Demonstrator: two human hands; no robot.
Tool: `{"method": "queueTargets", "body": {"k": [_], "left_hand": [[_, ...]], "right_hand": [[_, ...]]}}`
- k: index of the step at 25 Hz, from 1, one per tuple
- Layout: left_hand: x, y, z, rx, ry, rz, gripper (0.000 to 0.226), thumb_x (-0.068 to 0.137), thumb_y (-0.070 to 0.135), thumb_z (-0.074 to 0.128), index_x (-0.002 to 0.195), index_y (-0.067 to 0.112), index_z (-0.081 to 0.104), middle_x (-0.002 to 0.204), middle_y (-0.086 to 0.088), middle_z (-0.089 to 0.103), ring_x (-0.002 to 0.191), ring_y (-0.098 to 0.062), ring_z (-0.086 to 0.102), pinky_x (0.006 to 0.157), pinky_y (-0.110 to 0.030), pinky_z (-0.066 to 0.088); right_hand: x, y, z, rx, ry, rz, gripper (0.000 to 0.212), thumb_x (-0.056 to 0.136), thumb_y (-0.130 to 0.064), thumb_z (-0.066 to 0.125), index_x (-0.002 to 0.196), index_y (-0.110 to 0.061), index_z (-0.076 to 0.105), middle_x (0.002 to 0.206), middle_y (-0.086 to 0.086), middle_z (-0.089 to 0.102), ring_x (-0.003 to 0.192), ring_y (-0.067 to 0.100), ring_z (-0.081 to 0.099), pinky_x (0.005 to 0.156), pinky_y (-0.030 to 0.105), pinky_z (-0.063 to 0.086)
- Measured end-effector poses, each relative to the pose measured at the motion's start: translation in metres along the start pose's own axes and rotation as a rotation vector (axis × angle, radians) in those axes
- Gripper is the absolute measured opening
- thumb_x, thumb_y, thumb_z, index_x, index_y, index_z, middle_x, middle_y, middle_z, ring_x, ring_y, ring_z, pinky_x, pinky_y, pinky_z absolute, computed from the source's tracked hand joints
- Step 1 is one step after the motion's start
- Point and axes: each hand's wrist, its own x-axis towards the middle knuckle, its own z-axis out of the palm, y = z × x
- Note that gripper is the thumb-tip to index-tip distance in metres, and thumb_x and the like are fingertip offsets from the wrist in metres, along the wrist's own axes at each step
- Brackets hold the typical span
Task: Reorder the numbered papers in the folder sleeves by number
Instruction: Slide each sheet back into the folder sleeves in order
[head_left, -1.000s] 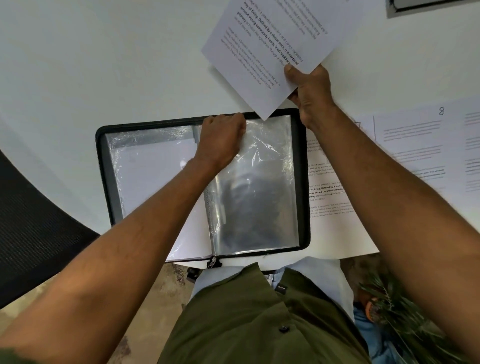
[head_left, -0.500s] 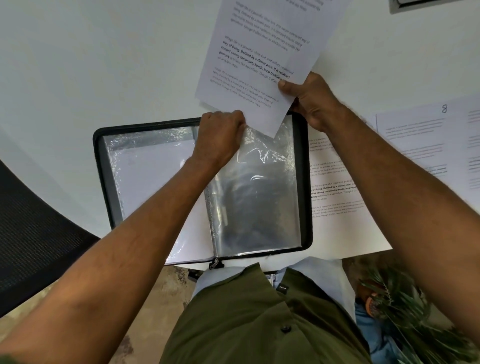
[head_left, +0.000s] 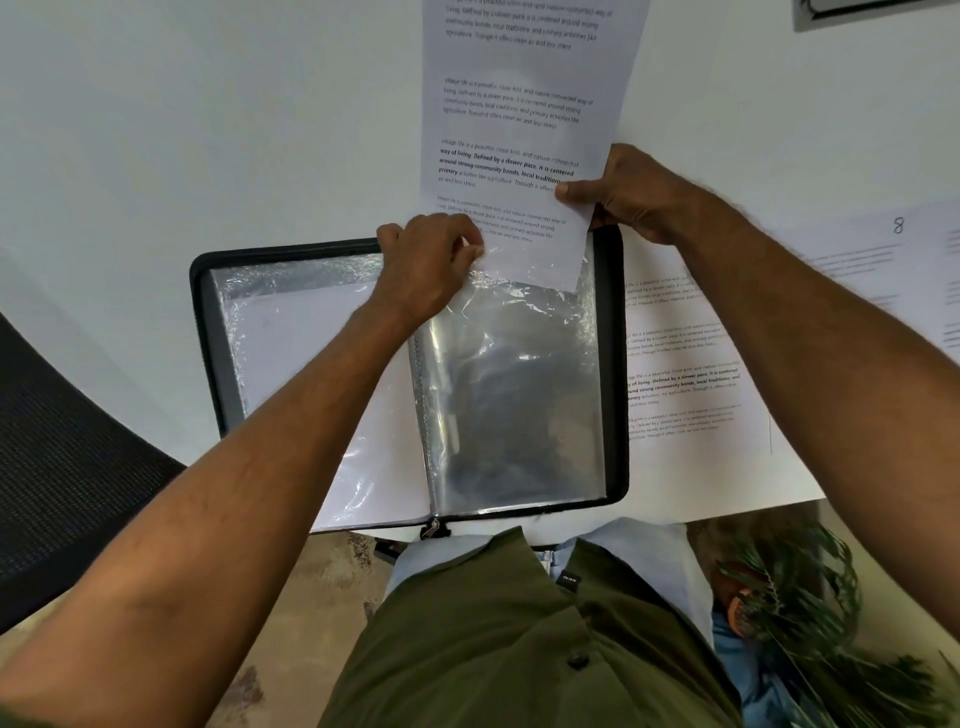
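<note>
A white table (head_left: 182, 130) carries an open black zip folder (head_left: 615, 364) at its near edge. The folder's left side holds a clear sleeve (head_left: 291, 353) with a white sheet inside; the right-hand sleeve (head_left: 519, 395) looks empty and crinkled. Loose printed papers (head_left: 685, 395) lie just right of the folder, one marked 8 (head_left: 897, 225). A printed sheet (head_left: 524, 119) hangs above the right sleeve, its bottom edge at the sleeve's mouth. The right hand (head_left: 628, 195) pinches this sheet's right edge. The left hand (head_left: 426, 265), fingers curled, grips the sleeve's top edge.
</note>
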Motion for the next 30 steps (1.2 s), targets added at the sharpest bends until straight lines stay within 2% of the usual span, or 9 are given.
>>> {"method": "queueTargets", "body": {"k": [7,10,13,15,17,20,22,26,30], "left_hand": [[-0.006,-0.029,-0.019,0.142,-0.017,-0.015,0.013,0.1,0.034,0.058,0.102,0.031,0.071,0.1,0.007,0.067,0.107,-0.023,0.056,0.091,-0.044,0.022],[-0.004,-0.035,-0.019,0.114,0.018,-0.075,0.015,0.102,0.026,0.051,0.105,0.028,0.066,0.102,0.007,0.066,0.109,-0.024,0.056,0.091,-0.044,0.023],[0.003,-0.042,-0.016,-0.049,0.075,-0.235,0.014,0.101,0.024,0.051,0.112,0.026,0.059,0.104,0.005,0.064,0.106,-0.022,0.06,0.095,-0.04,0.029],[0.007,-0.046,-0.016,-0.293,0.056,-0.35,0.022,0.101,0.027,0.055,0.122,0.023,0.057,0.106,0.004,0.062,0.104,-0.021,0.062,0.101,-0.046,0.044],[0.011,-0.049,-0.019,-0.524,0.024,-0.431,0.027,0.101,0.028,0.06,0.126,0.019,0.058,0.107,0.001,0.064,0.101,-0.019,0.065,0.097,-0.048,0.054],[0.015,-0.051,-0.023,-0.703,0.012,-0.495,0.022,0.1,0.024,0.062,0.116,0.009,0.067,0.112,-0.01,0.073,0.104,-0.024,0.072,0.094,-0.046,0.059],[0.016,-0.05,-0.024,-0.769,0.027,-0.513,0.018,0.102,0.02,0.061,0.11,0.006,0.069,0.112,-0.008,0.075,0.102,-0.022,0.073,0.092,-0.039,0.061],[0.017,-0.051,-0.024,-0.837,0.068,-0.526,0.017,0.102,0.016,0.06,0.107,0.002,0.07,0.111,-0.007,0.076,0.104,-0.021,0.073,0.091,-0.029,0.06],[0.019,-0.052,-0.022,-0.726,0.043,-0.519,0.021,0.1,0.018,0.063,0.079,0.014,0.062,0.099,-0.015,0.073,0.085,-0.023,0.068,0.078,-0.035,0.058]], "right_hand": [[0.004,-0.006,-0.006,-0.092,-0.055,0.024,0.047,0.094,-0.01,0.071,0.14,-0.011,0.058,0.123,0.0,0.071,0.107,0.016,0.072,0.083,0.032,0.063],[0.004,-0.01,-0.006,-0.117,-0.087,0.022,0.046,0.095,-0.011,0.07,0.139,-0.014,0.058,0.124,-0.001,0.071,0.107,0.016,0.071,0.085,0.032,0.063],[0.002,-0.015,-0.007,-0.144,-0.127,0.024,0.042,0.095,-0.011,0.069,0.135,-0.019,0.059,0.119,-0.006,0.071,0.101,0.01,0.073,0.079,0.026,0.062],[0.001,-0.016,-0.008,-0.179,-0.152,0.032,0.042,0.095,-0.012,0.07,0.135,-0.02,0.059,0.116,-0.007,0.071,0.095,0.007,0.073,0.073,0.021,0.06],[0.003,-0.018,-0.009,-0.215,-0.165,0.044,0.042,0.095,-0.012,0.07,0.135,-0.019,0.059,0.115,-0.006,0.071,0.095,0.009,0.072,0.07,0.02,0.059],[0.007,-0.019,-0.005,-0.261,-0.184,0.062,0.048,0.094,-0.011,0.071,0.139,-0.015,0.057,0.121,0.0,0.07,0.103,0.014,0.07,0.072,0.021,0.06],[0.008,-0.017,0.0,-0.335,-0.21,0.067,0.048,0.093,-0.011,0.072,0.138,-0.015,0.058,0.123,0.001,0.069,0.107,0.016,0.068,0.075,0.023,0.06],[0.01,-0.012,0.006,-0.541,-0.264,0.083,0.052,0.089,-0.015,0.078,0.137,-0.016,0.061,0.126,0.001,0.07,0.114,0.024,0.066,0.096,0.035,0.056],[0.01,-0.012,0.006,-0.313,-0.127,-0.013,0.048,0.092,-0.026,0.075,0.137,-0.017,0.061,0.125,-0.002,0.07,0.11,0.016,0.07,0.095,0.031,0.058]]}}
